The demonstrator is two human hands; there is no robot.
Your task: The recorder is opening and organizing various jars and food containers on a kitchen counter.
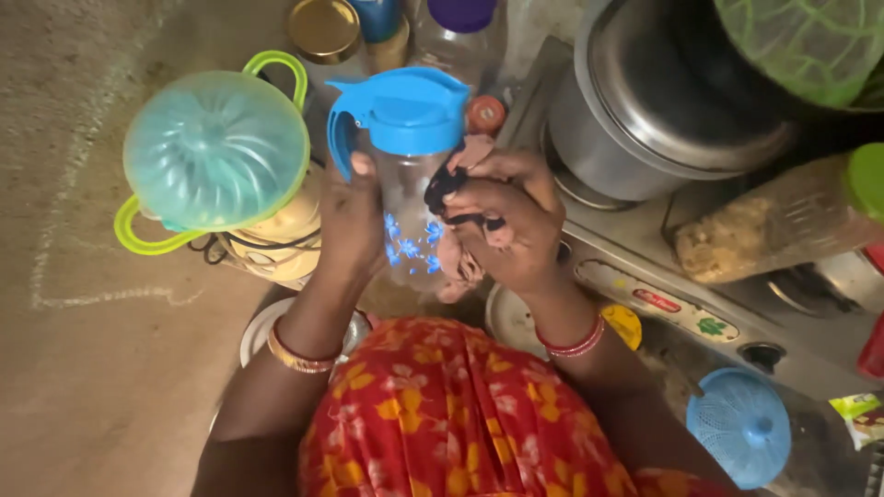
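Two hands grip one clear jug with a blue lid, held in the air before the person's chest: left hand wraps its side, right hand pinches a dark cloth against it. Wet plastic could slip free. The jug's long axis runs upright toward the camera, spout pointing left.

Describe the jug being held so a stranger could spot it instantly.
Start at the big steel pot on the stove; just left of it, the left hand and right hand hold a clear jug. Only it has a bright blue spouted lid and small blue flowers.
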